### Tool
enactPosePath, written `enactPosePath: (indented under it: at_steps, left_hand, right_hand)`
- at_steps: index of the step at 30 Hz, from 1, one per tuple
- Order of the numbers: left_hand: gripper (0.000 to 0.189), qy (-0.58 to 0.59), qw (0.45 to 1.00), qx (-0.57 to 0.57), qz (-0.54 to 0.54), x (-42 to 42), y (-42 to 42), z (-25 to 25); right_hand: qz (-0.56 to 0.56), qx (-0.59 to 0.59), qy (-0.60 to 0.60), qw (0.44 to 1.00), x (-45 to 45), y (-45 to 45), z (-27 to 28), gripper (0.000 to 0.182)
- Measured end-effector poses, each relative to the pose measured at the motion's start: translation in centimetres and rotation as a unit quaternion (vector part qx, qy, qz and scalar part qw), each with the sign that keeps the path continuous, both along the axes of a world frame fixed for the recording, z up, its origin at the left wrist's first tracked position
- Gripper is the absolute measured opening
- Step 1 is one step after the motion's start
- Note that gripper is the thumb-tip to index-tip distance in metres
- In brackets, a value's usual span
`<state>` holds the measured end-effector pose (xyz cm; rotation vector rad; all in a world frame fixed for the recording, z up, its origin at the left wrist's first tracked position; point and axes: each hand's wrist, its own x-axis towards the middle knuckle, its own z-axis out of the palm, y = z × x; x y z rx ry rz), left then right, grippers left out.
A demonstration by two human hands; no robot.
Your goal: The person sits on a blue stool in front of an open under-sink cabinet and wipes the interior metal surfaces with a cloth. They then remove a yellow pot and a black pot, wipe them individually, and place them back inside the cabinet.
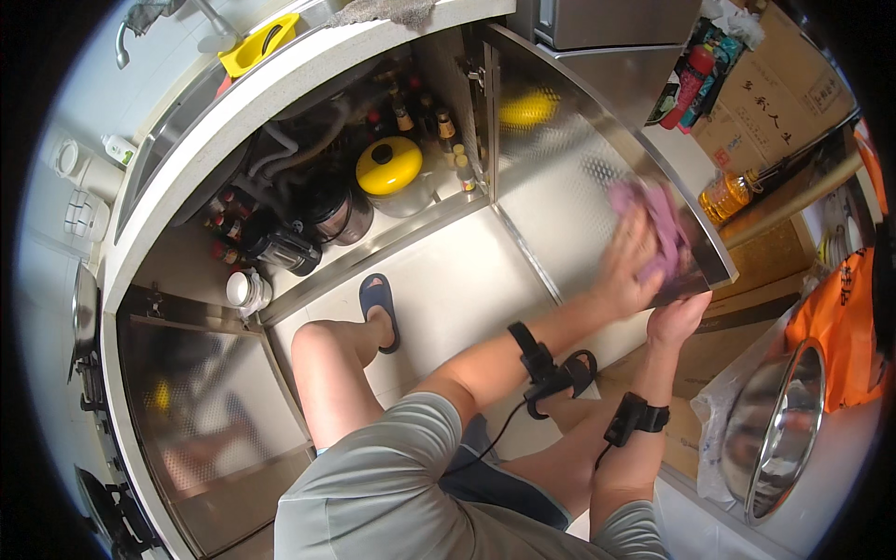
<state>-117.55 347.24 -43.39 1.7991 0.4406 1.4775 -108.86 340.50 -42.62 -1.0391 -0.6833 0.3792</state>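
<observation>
My left hand (630,262), blurred, presses a pinkish-purple cloth (661,227) against the inner face of an open stainless-steel cabinet door (560,210). At that door's near outer corner, my right hand (679,318) grips the edge; its fingers are partly hidden by the door. The door's embossed metal reflects the yellow lid. To the left of it, the open under-sink cabinet (378,241) holds a pot with a yellow lid (389,165), several bottles (446,127), a dark electric kettle or pot (343,213) and a blender-like jug (283,245).
A second metal door (217,413) stands open at left. Stacked white cups or bowls (248,290) sit at the cabinet's edge. At right are an oil bottle (728,196), cardboard boxes (777,91), an orange bag (840,329) and a steel basin (777,434). A yellow basket (259,45) sits by the sink.
</observation>
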Motion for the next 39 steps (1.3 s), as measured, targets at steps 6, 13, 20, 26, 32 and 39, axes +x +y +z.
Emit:
enactPosePath:
  at_steps: [6,13,20,26,32,39]
  left_hand:
    - [0.076,-0.019,0.98,0.1,0.173,-1.4,12.2,-0.4]
    - [0.064,-0.079,0.958,0.014,0.275,-4.0,23.8,-0.1]
    - [0.054,-0.039,0.902,-0.429,0.023,-5.1,21.8,-16.3]
    - [0.061,-0.1,0.894,-0.429,0.087,-4.0,24.1,-7.3]
    - [0.058,-0.155,0.948,0.011,0.276,-6.6,26.2,10.2]
    - [0.033,-0.272,0.906,0.026,0.325,-9.5,29.4,4.2]
  right_hand:
    - [-0.125,-0.022,0.12,0.985,-0.7,0.3,0.5,0.036]
    - [-0.14,-0.102,0.008,0.985,-0.5,-1.2,-1.2,0.042]
    - [-0.062,-0.022,-0.01,0.998,0.8,-1.2,-1.9,0.042]
    - [-0.095,-0.052,-0.051,0.993,1.8,-1.5,-4.1,0.043]
    - [-0.109,-0.072,-0.062,0.989,0.9,-1.0,-3.1,0.046]
    - [-0.051,0.069,0.121,0.989,0.1,0.0,-1.7,0.037]
